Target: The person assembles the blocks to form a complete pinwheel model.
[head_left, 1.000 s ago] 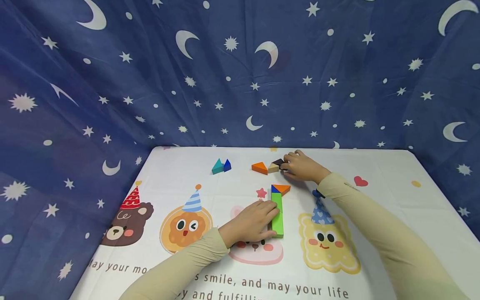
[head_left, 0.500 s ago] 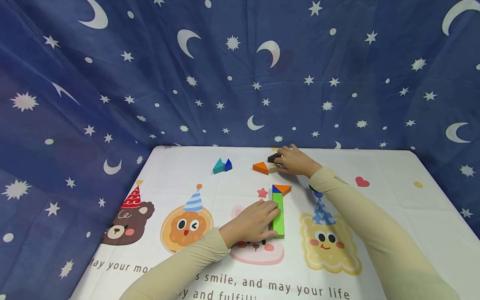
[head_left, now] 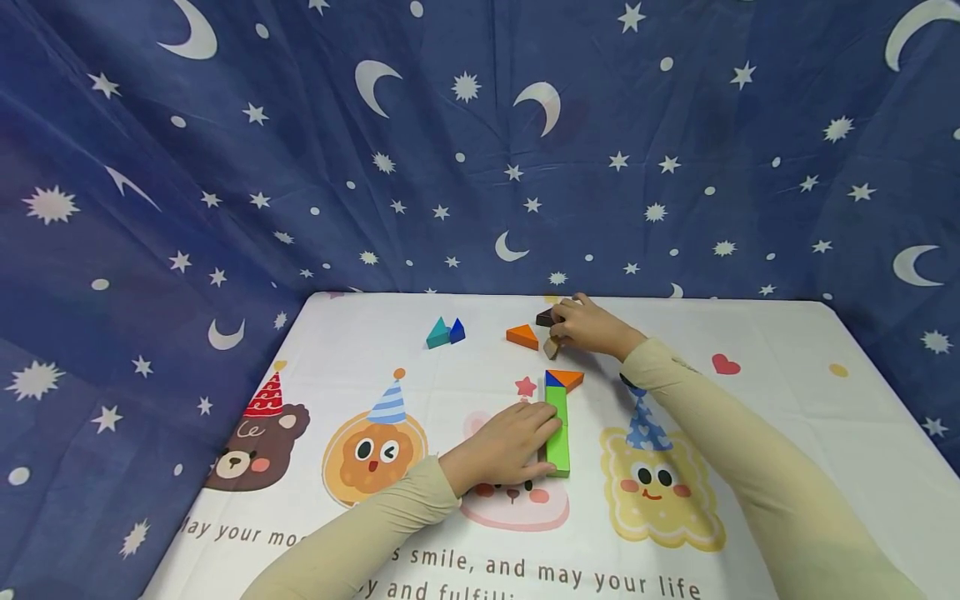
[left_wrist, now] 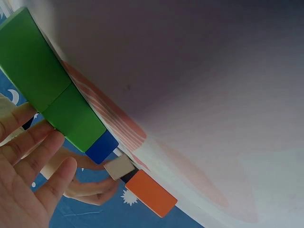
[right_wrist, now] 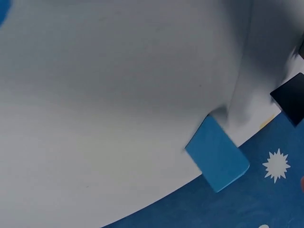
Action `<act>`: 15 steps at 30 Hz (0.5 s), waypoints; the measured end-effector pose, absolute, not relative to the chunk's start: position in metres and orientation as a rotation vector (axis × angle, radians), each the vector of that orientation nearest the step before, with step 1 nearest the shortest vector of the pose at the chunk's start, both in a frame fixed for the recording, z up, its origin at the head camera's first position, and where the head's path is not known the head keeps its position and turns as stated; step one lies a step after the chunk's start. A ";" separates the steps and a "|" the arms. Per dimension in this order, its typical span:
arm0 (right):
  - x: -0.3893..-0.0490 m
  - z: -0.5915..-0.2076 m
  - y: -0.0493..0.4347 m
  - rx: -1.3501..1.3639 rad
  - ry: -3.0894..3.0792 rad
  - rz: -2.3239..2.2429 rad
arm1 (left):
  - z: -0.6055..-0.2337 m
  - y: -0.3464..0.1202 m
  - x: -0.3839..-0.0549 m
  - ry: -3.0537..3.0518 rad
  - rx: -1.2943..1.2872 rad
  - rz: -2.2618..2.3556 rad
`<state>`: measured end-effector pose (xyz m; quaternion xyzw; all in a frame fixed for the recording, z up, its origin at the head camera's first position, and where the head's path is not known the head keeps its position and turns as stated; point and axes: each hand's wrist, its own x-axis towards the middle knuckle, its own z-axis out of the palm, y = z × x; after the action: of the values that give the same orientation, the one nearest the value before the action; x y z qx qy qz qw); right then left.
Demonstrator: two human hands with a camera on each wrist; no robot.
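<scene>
My left hand [head_left: 504, 443] rests with extended fingers along the left side of two green blocks [head_left: 557, 437], its thumb at their near end. In the left wrist view the fingertips touch the green side. A small blue triangular block [head_left: 552, 379] and an orange triangular block [head_left: 567, 380] sit at the far end of the green row. Farther back, my right hand [head_left: 592, 327] pinches a beige triangular block [head_left: 552, 347], turned and tilted at the fingertips. A black block [head_left: 544, 317] lies just beyond these fingers, and another orange triangular block [head_left: 522, 337] lies to their left.
A teal triangular block [head_left: 437, 335] and a dark blue one [head_left: 457, 332] stand together at the back left. In the right wrist view a blue block [right_wrist: 217, 154] shows near the table's far edge. A starry blue curtain [head_left: 480, 167] hangs behind the white tablecloth [head_left: 795, 400].
My right hand has moved left from the black blocks to the beige block, which has turned and shifted toward me. The left hand and the green blocks have stayed put.
</scene>
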<state>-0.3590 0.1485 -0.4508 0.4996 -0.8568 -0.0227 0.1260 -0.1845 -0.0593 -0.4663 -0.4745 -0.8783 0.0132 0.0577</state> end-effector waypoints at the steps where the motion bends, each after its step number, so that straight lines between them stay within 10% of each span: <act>1: -0.359 -0.451 0.150 1.462 -2.484 -0.055 | -0.466 -0.059 -0.184 -2.662 -1.438 0.040; 15: -0.348 -0.452 0.157 1.372 -2.508 -0.050 | -0.467 -0.060 -0.185 -2.658 -1.433 0.017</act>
<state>-0.3479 0.1568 -0.4523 0.4751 -0.8684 -0.0174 0.1408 -0.1848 -0.0600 -0.4669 -0.4738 -0.8785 0.0055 0.0607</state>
